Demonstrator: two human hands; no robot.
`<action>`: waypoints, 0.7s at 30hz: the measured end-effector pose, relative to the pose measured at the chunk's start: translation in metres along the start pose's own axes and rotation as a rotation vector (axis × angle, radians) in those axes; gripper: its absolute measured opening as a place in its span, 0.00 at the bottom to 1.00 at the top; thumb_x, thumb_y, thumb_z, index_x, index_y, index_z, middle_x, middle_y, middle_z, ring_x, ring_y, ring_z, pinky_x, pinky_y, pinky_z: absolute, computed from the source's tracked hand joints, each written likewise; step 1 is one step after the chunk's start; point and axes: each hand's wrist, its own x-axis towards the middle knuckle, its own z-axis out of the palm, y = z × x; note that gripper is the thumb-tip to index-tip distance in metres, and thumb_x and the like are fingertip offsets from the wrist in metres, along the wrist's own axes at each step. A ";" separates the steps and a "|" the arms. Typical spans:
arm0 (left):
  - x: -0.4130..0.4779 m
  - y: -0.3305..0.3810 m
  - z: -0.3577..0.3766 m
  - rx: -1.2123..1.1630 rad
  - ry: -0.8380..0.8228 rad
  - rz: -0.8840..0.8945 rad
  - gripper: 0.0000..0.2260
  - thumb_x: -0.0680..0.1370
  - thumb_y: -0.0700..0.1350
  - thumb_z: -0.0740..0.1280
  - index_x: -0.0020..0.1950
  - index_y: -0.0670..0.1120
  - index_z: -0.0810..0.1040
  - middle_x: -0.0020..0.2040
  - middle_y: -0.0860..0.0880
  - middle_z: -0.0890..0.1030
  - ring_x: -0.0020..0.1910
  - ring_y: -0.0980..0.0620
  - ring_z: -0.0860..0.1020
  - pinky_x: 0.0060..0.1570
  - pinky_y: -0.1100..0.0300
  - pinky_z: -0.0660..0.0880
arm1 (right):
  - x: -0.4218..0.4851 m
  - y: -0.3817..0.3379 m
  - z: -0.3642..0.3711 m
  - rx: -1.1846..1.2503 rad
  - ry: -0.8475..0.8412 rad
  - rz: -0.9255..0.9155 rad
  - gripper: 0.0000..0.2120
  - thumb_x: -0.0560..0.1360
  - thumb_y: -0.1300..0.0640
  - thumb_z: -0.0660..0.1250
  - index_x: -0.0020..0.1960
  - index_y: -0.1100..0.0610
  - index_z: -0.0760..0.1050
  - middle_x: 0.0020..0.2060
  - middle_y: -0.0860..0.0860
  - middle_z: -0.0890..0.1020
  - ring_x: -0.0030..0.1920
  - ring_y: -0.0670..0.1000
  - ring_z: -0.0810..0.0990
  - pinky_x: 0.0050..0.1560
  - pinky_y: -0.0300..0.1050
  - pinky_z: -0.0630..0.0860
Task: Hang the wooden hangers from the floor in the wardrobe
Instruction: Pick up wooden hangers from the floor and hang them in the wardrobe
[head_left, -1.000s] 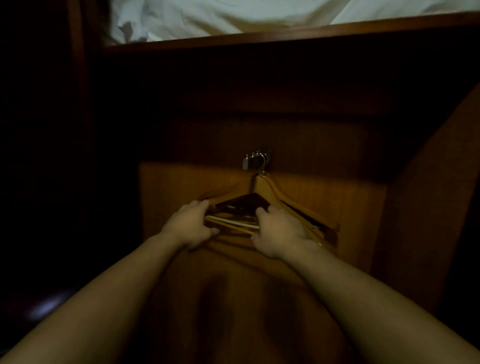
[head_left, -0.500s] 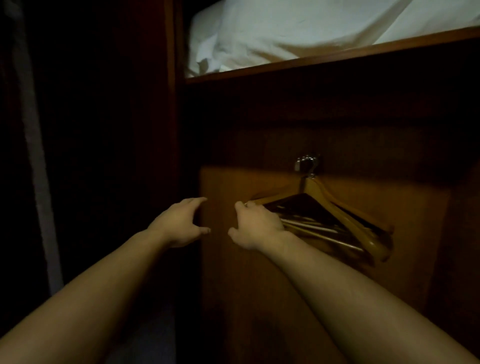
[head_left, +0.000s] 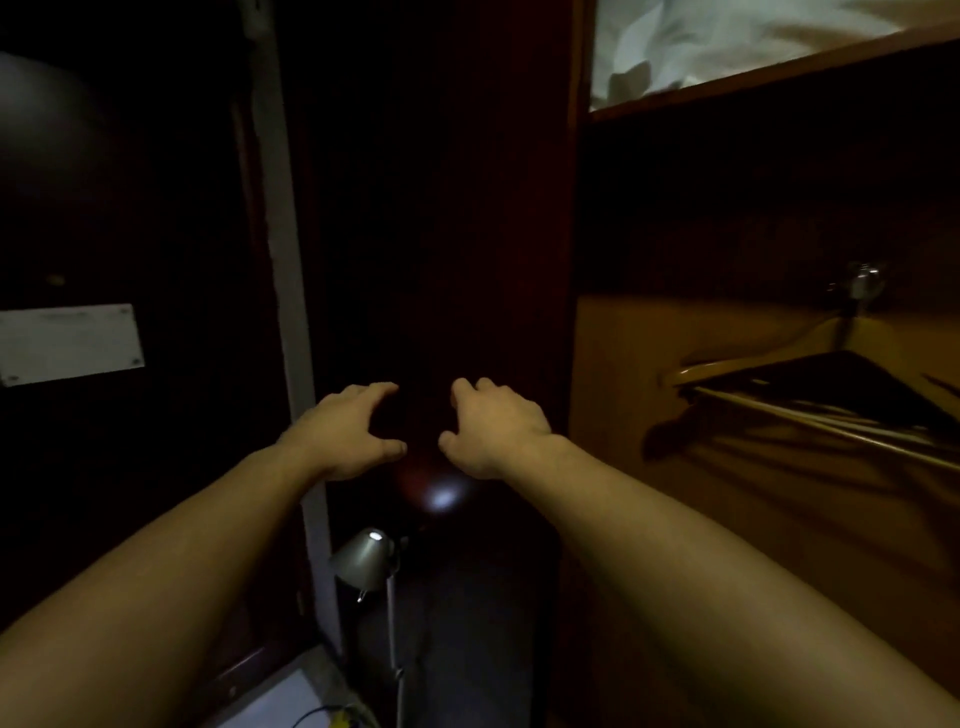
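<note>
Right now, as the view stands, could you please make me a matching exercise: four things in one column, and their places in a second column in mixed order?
Things:
1. wooden hangers
2. white bedding
3. metal lamp
4. white plaque

Places:
A. low in the middle of the view
B. top right, on a shelf
C. far left, on a dark surface
D. at the right, hanging inside the wardrobe

Pairs: 1-D, 2-B, 3-A, 4-C
</note>
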 end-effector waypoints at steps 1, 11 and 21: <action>-0.008 -0.018 -0.003 0.009 -0.005 -0.025 0.39 0.73 0.57 0.74 0.79 0.57 0.58 0.76 0.48 0.65 0.72 0.46 0.68 0.68 0.48 0.71 | 0.003 -0.015 0.008 0.009 -0.006 -0.012 0.27 0.76 0.43 0.65 0.71 0.53 0.65 0.65 0.55 0.73 0.63 0.58 0.74 0.56 0.56 0.77; -0.070 -0.161 -0.020 0.035 -0.026 -0.256 0.39 0.72 0.59 0.73 0.79 0.56 0.59 0.75 0.46 0.66 0.71 0.43 0.69 0.68 0.46 0.71 | 0.032 -0.138 0.077 0.062 -0.114 -0.154 0.28 0.76 0.42 0.65 0.71 0.53 0.66 0.65 0.54 0.73 0.62 0.58 0.75 0.56 0.56 0.77; -0.128 -0.259 -0.004 -0.004 -0.034 -0.563 0.37 0.74 0.57 0.72 0.79 0.56 0.59 0.75 0.45 0.66 0.72 0.42 0.68 0.68 0.46 0.70 | 0.064 -0.231 0.163 0.101 -0.334 -0.401 0.30 0.77 0.42 0.65 0.73 0.54 0.64 0.66 0.57 0.72 0.63 0.60 0.75 0.57 0.56 0.77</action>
